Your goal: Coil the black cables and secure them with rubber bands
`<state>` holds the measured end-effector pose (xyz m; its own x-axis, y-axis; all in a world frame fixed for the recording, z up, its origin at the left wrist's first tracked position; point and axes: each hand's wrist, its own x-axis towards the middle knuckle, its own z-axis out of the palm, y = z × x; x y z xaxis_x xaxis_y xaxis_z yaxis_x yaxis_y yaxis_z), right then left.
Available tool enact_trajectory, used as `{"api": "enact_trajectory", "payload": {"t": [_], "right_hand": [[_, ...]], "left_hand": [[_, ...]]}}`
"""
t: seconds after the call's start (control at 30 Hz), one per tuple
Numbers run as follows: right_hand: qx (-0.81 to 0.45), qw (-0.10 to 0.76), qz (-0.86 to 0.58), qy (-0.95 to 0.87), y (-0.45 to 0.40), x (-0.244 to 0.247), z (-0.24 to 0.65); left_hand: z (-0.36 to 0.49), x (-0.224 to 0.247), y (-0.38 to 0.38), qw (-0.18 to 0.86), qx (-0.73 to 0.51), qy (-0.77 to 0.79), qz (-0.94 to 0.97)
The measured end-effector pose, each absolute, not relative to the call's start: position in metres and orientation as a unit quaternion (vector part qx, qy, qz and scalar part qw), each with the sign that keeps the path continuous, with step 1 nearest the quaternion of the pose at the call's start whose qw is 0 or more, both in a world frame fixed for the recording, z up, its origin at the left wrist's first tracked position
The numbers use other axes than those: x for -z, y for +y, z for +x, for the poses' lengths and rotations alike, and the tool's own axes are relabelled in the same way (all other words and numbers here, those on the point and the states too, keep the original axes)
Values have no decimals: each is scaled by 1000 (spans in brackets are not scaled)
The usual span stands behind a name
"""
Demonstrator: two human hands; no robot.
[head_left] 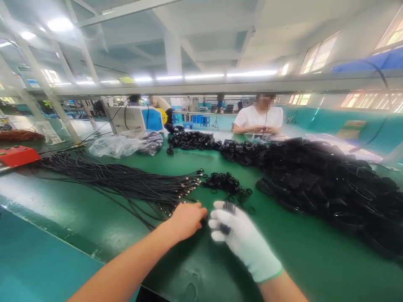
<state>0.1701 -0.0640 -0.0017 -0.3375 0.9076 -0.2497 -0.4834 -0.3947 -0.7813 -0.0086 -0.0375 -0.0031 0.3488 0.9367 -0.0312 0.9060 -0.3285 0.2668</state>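
In the head view my right hand (pixel 233 230), in a white glove, is closed around a coiled black cable (pixel 229 206) whose loops show above and between the fingers. Close beside it on the left is my bare left hand (pixel 188 219), fingers curled in toward the glove; whatever they pinch, if anything, is hidden. Long straight black cables (pixel 126 178) lie in a bundle to the left, their shiny metal ends pointing at my hands. Just beyond the hands is a small heap of thin black rings (pixel 222 182).
A large mound of coiled black cables (pixel 308 176) covers the right of the green table (pixel 195 272). Clear plastic bags (pixel 119 144) and a white-blue machine (pixel 135 119) stand at the back left, a red box (pixel 19 155) at far left. Across the table sits a co-worker (pixel 258 117).
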Motion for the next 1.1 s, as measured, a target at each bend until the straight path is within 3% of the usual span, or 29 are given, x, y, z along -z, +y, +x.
{"api": "enact_trajectory", "payload": {"t": [0.3, 0.43, 0.5, 0.63, 0.73, 0.87, 1.0, 1.1], "right_hand": [[-779, 391, -327, -364, -71, 1, 167], [-761, 430, -346, -342, -66, 6, 166], [-735, 462, -369, -332, -63, 7, 164], [-690, 485, -386, -374, -62, 9, 157], [-670, 480, -390, -411, -66, 13, 152], [-818, 428, -250, -291, -72, 20, 157], [-887, 320, -47, -328, -72, 21, 166], [-879, 298, -3, -373, -73, 16, 168]], "left_hand": [[-9, 14, -46, 175, -146, 576, 785], [-9, 14, -51, 241, -206, 572, 756], [-9, 9, -57, 321, -245, 553, 728], [3, 7, -73, 592, -375, 454, 550], [16, 15, -80, 608, -420, 450, 501], [17, 20, -87, 521, -452, 486, 536], [3, 7, -99, 663, -500, 345, 437], [-10, -6, -103, 733, -446, 261, 442]]}}
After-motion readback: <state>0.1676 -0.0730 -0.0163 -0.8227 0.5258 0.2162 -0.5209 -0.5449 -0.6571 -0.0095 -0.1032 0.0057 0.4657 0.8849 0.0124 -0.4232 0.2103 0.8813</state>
